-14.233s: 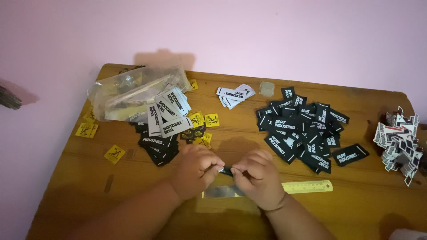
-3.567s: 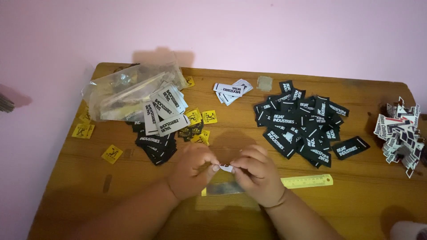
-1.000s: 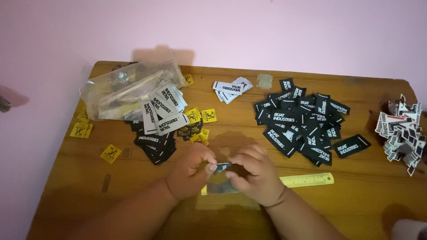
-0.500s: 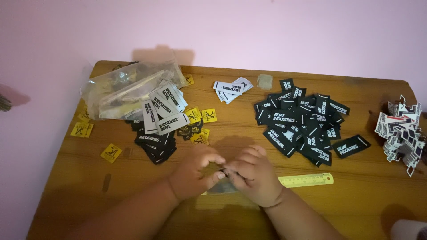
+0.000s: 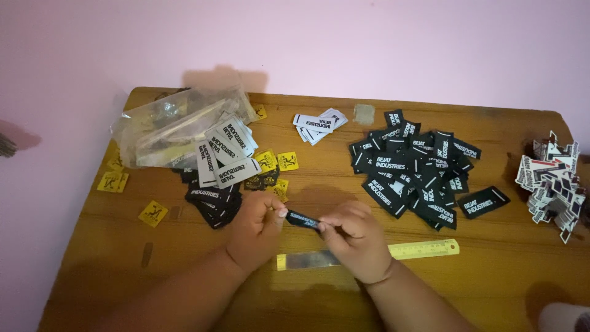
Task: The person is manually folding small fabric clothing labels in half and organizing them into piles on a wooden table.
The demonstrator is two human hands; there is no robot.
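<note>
Both of my hands pinch one small black woven label (image 5: pixel 302 219) with white print, held just above the wooden table (image 5: pixel 319 169). My left hand (image 5: pixel 258 230) grips its left end between thumb and fingers. My right hand (image 5: pixel 350 243) grips its right end. A yellow ruler (image 5: pixel 424 249) lies flat under and just beyond my hands, partly hidden by them. A heap of several more black labels (image 5: pixel 415 172) lies to the right, beyond my right hand.
A clear plastic bag (image 5: pixel 172 126) with grey and black labels (image 5: pixel 221 163) spilling from it sits at the back left. Yellow square tags (image 5: pixel 153 213) are scattered left. A few white labels (image 5: pixel 319 122) lie at the back centre. Red-white-black labels (image 5: pixel 553 178) pile at the right edge.
My hands have lifted slightly off the ruler and drawn apart, so the black label now shows stretched between them. The piles on the table have not moved.
</note>
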